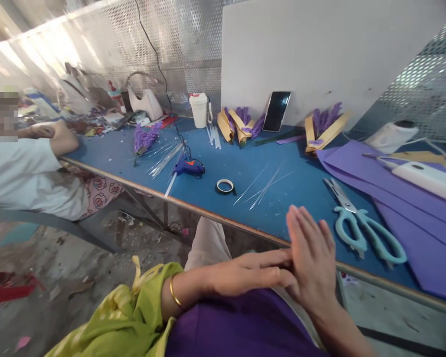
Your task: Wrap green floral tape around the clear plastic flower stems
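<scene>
My left hand (245, 271) and my right hand (312, 258) meet at the near edge of the blue table (215, 168), above purple cloth on my lap. The left fingers lie flat and straight, their tips under the right palm. The right fingers are stretched out together, pointing away from me. Neither hand holds anything that I can see. Teal-handled scissors (364, 225) lie just right of my right hand. Thin clear sticks (262, 186) lie on the table beyond my hands.
Purple foam sheets (412, 208) cover the table's right end. A roll of tape (225, 186), a blue glue gun (189, 166), a white cup (199, 110), a phone (277, 111) and purple flower bundles (241, 124) lie farther back. Another person's arm (37, 163) rests at the left.
</scene>
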Action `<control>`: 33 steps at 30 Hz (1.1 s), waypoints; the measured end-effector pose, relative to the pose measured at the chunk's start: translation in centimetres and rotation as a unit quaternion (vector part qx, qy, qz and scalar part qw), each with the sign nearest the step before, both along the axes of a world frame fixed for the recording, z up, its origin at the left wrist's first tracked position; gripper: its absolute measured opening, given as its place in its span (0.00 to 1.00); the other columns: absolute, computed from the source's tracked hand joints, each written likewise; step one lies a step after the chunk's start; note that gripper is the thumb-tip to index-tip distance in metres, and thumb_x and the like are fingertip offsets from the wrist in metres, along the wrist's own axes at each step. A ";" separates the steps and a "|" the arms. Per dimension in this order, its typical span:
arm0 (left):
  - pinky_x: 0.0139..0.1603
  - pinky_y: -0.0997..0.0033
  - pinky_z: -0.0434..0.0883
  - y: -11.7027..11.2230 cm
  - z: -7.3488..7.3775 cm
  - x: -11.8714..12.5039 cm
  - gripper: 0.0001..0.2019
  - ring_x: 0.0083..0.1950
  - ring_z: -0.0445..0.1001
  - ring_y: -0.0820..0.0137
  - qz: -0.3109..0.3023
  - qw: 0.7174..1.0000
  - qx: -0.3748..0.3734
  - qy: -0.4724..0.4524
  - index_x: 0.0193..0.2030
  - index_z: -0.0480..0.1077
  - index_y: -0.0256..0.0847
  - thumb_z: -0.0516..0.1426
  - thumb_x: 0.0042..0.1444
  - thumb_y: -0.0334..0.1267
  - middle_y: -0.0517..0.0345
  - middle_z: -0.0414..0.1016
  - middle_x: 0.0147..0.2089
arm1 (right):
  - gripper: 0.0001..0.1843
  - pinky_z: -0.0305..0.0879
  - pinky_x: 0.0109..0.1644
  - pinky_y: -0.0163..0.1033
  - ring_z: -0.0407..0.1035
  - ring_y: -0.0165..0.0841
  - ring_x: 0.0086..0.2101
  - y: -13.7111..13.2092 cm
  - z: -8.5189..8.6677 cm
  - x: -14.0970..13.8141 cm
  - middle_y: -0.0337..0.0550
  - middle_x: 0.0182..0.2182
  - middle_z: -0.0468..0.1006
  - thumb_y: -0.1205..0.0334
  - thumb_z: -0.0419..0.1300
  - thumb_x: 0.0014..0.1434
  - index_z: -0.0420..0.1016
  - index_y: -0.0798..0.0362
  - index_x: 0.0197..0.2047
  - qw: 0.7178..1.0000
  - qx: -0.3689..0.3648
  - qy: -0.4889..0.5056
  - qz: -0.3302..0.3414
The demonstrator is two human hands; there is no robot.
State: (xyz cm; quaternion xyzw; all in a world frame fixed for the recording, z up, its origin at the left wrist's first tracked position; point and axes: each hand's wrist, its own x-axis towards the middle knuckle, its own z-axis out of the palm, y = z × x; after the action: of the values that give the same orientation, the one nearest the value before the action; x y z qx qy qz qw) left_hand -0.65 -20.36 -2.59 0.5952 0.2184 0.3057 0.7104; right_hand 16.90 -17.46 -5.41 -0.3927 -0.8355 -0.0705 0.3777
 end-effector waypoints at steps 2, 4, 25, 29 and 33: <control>0.51 0.58 0.70 0.3 0.4 -1.5 0.30 0.47 0.76 0.59 0.108 0.992 0.048 0.052 0.59 0.68 0.40 0.51 0.58 0.58 0.45 0.78 0.46 | 0.47 0.47 0.64 0.61 0.56 0.53 0.61 0.3 0.1 1.1 0.60 0.63 0.61 0.33 0.30 0.60 0.50 0.58 0.69 0.998 -0.013 0.063 -0.025; 0.44 0.63 0.72 1.3 0.3 -3.0 0.21 0.35 0.77 0.65 0.321 0.928 0.113 0.149 0.51 0.74 0.42 0.52 0.61 0.52 0.52 0.79 0.32 | 0.40 0.53 0.62 0.58 0.61 0.50 0.58 0.5 -0.2 1.9 0.58 0.58 0.68 0.38 0.32 0.64 0.59 0.56 0.65 0.991 -0.034 0.122 -0.046; 0.34 0.72 0.69 0.3 0.1 -3.5 0.02 0.33 0.72 0.72 0.424 0.880 0.177 0.122 0.31 0.73 0.38 0.60 0.53 0.33 0.57 0.74 0.32 | 0.13 0.68 0.48 0.42 0.73 0.37 0.44 -0.7 0.2 0.4 0.42 0.44 0.79 0.62 0.59 0.60 0.72 0.47 0.49 0.965 -0.181 0.187 -0.032; 0.39 0.69 0.70 -1.0 -0.6 -2.3 0.02 0.35 0.72 0.70 0.388 0.901 0.154 0.114 0.30 0.71 0.37 0.61 0.52 0.32 0.55 0.74 0.32 | 0.18 0.68 0.51 0.43 0.73 0.36 0.45 -1.5 1.2 -1.5 0.43 0.46 0.77 0.62 0.62 0.58 0.70 0.47 0.53 0.948 -0.231 0.212 0.043; 0.42 0.67 0.70 -1.3 -1.4 -2.2 0.04 0.37 0.72 0.70 0.386 0.891 0.214 0.108 0.30 0.69 0.38 0.60 0.51 0.29 0.56 0.73 0.33 | 0.20 0.67 0.52 0.42 0.72 0.35 0.47 -2.2 1.2 -2.4 0.42 0.48 0.77 0.63 0.60 0.59 0.69 0.46 0.55 0.934 -0.267 0.218 0.093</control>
State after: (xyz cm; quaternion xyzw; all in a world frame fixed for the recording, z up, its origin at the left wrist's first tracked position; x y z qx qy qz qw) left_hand -2.83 -21.65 -3.99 0.6307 0.4358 0.5291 0.3638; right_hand 14.54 -19.63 -4.25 -0.4055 -0.7534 0.2775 0.4369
